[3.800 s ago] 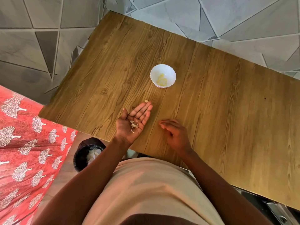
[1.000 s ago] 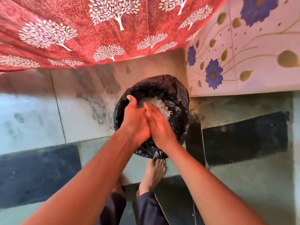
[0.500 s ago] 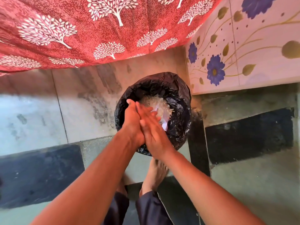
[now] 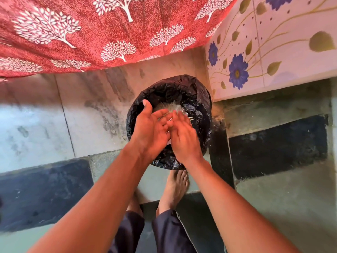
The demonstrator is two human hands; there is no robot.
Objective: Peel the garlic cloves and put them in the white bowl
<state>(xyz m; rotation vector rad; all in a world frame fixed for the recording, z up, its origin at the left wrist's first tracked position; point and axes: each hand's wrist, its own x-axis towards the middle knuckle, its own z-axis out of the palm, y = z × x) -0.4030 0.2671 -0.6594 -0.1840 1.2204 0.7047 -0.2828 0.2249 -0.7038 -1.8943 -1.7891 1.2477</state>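
Both of my hands hover over a bin lined with a black bag (image 4: 197, 99) that stands on the floor. My left hand (image 4: 151, 128) is palm up with fingers straight. My right hand (image 4: 184, 136) lies beside it, fingers straight and blurred, brushing against the left fingers. Pale papery garlic skins (image 4: 171, 107) lie inside the bin beneath my fingertips. Neither hand holds anything I can make out. The white bowl, the cloves and the table are out of view.
A red cloth with white tree print (image 4: 102, 31) hangs across the top. A tiled wall with blue flowers (image 4: 269, 44) rises at the right. Grey and black floor tiles (image 4: 277, 147) surround the bin. My bare foot (image 4: 175, 190) stands just below it.
Since the table view, I have turned to the bin on the floor. Over the last second my palms went from pressed together to parted, the left one turned up.
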